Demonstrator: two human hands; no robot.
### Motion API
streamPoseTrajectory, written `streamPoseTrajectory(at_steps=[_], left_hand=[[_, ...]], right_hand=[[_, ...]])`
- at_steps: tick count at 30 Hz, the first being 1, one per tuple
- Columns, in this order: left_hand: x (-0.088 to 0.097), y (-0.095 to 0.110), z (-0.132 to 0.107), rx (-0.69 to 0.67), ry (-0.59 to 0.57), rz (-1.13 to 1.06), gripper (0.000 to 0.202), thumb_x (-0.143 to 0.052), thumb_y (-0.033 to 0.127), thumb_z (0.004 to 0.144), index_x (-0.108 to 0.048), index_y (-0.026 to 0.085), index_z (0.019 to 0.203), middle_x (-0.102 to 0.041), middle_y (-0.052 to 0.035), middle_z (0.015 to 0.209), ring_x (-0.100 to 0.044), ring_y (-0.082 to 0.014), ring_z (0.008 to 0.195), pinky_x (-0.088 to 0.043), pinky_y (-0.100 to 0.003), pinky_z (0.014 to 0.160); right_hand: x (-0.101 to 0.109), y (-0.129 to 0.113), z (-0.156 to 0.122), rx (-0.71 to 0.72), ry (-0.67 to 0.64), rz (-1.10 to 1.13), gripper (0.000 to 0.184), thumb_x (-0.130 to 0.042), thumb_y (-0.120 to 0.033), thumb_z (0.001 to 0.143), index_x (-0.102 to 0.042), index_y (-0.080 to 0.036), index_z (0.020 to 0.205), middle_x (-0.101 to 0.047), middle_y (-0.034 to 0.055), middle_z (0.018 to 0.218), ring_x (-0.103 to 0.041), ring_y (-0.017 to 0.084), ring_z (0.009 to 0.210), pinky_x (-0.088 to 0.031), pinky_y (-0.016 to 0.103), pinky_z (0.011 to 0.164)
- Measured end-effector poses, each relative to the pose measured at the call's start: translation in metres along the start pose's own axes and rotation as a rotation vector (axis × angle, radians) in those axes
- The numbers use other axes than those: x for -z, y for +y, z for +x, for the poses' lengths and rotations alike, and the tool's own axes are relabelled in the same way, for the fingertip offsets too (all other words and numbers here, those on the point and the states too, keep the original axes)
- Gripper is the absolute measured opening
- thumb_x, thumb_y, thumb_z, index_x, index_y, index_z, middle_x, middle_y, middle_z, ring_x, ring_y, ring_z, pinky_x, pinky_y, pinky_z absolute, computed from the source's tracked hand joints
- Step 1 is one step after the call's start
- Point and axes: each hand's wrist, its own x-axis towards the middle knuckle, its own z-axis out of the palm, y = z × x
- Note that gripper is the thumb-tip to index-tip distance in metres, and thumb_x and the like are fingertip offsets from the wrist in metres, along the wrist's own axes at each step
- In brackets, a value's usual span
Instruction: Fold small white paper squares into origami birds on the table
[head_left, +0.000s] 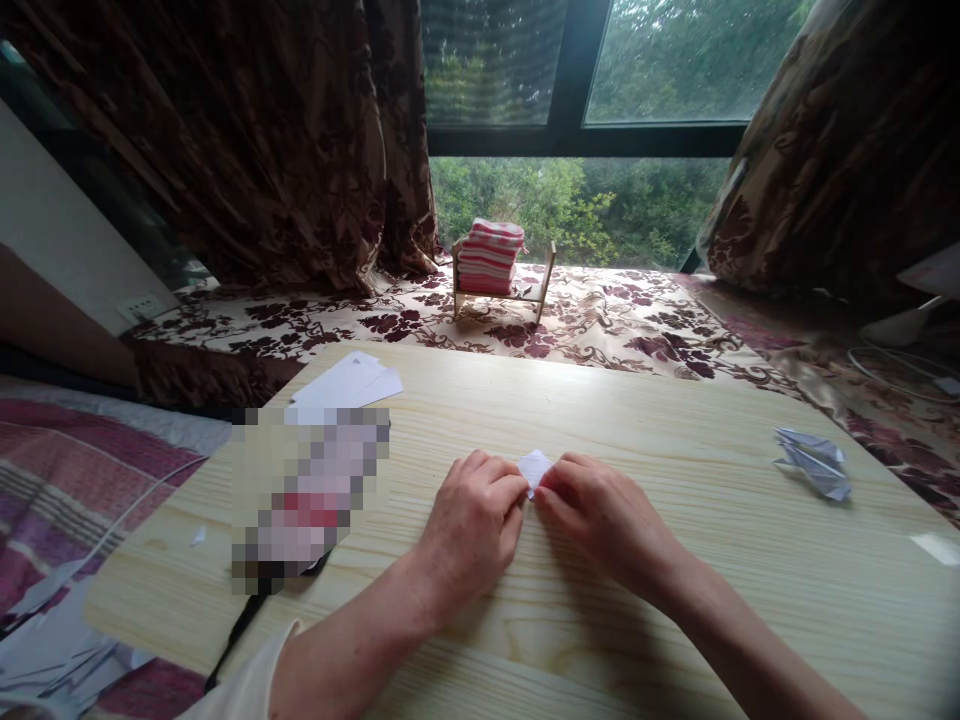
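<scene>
A small piece of folded white paper lies between my hands, just above the wooden tabletop. My left hand pinches its left side with thumb and fingers pressed together. On the opposite side my right hand is closed too, its fingertips on the paper's right edge. The fingertips cover the paper's lower sides, so its full shape is partly hidden. Over to the right rests a folded paper piece with pointed ends, apart from both hands.
White paper sheets lie at the table's back left, beside a blurred-out object with a black strap. A paper scrap sits farther left. Beyond the table, a small wooden rack holds folded red-and-white striped cloths.
</scene>
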Motion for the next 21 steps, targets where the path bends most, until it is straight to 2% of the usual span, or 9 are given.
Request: streamPoseTrajectory(at_steps=[8, 15, 21], left_hand=[[-0.001, -0.001, -0.001, -0.041, -0.031, 0.09, 0.018, -0.051, 0.013, 0.084, -0.067, 0.019, 0.088, -0.066, -0.0045, 0.094, -0.053, -0.0218, 0.092, -0.042, -0.038, 0.081], [0.0, 0.0, -0.001, -0.057, -0.054, 0.107, 0.019, -0.05, 0.012, 0.084, -0.068, 0.019, 0.087, -0.066, -0.0051, 0.096, -0.052, -0.0222, 0.093, -0.042, -0.038, 0.082], [0.001, 0.001, -0.004, -0.076, -0.048, 0.117, 0.021, -0.049, 0.011, 0.084, -0.066, 0.019, 0.092, -0.066, -0.0055, 0.097, -0.053, -0.0221, 0.093, -0.042, -0.039, 0.082]], right_hand=[[0.0, 0.004, 0.001, 0.007, 0.002, 0.017, 0.023, -0.049, -0.025, 0.087, -0.058, -0.02, 0.067, -0.06, 0.0009, 0.073, -0.055, 0.014, 0.065, -0.034, 0.025, 0.056], [0.002, 0.002, 0.006, -0.054, -0.043, -0.013, 0.018, -0.053, -0.024, 0.084, -0.06, -0.02, 0.068, -0.063, 0.0007, 0.073, -0.055, 0.014, 0.066, -0.032, 0.025, 0.055], [0.014, 0.001, 0.018, -0.135, -0.182, 0.054, 0.014, -0.058, -0.027, 0.078, -0.064, -0.02, 0.068, -0.062, 0.0004, 0.066, -0.051, 0.014, 0.06, -0.029, 0.024, 0.052]])
